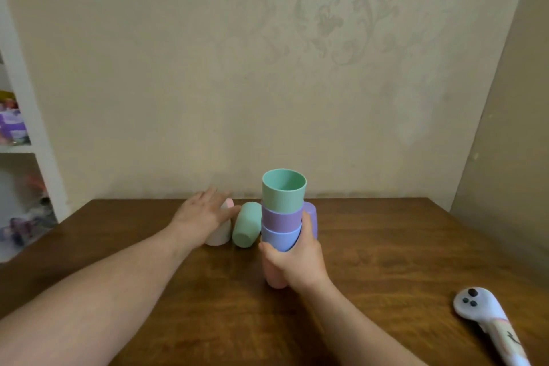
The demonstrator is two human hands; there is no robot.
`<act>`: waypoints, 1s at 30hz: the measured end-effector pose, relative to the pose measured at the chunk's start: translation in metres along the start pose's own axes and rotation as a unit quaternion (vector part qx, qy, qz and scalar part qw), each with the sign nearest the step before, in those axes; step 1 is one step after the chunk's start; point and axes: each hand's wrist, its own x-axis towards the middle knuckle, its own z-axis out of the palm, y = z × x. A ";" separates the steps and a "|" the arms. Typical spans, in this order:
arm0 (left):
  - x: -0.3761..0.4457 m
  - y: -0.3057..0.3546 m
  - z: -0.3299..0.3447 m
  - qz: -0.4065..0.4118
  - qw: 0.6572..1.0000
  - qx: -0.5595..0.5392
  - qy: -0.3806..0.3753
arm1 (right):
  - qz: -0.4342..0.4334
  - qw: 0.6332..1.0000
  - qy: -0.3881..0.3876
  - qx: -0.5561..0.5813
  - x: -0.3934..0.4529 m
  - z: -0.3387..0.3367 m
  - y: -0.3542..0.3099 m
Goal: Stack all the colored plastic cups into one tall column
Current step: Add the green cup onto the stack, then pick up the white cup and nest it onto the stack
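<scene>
A stack of cups stands upright in the middle of the table: pink at the bottom, then blue, purple and a green cup on top, mouth up. My right hand is wrapped around the stack's lower part. A pale pink cup lies on its side to the left, with my left hand resting on top of it, fingers spread. Beside it lies a second green cup, also on its side. A purple cup is partly hidden behind the stack.
The wooden table meets a beige wall at the back. A white controller-like handle lies at the front right. White shelves with clutter stand at the left.
</scene>
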 end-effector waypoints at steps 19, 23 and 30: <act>-0.056 -0.010 -0.031 -0.155 0.974 0.078 -0.145 | 0.018 1.000 -0.009 0.008 -0.006 0.001 0.001; -0.075 -0.021 -0.023 -0.190 0.921 -0.188 -0.282 | 0.023 1.000 -0.004 0.001 -0.008 0.003 -0.002; -0.094 -0.004 -0.015 -0.188 0.903 -0.315 -0.221 | 0.024 1.000 -0.001 0.006 -0.010 0.005 -0.006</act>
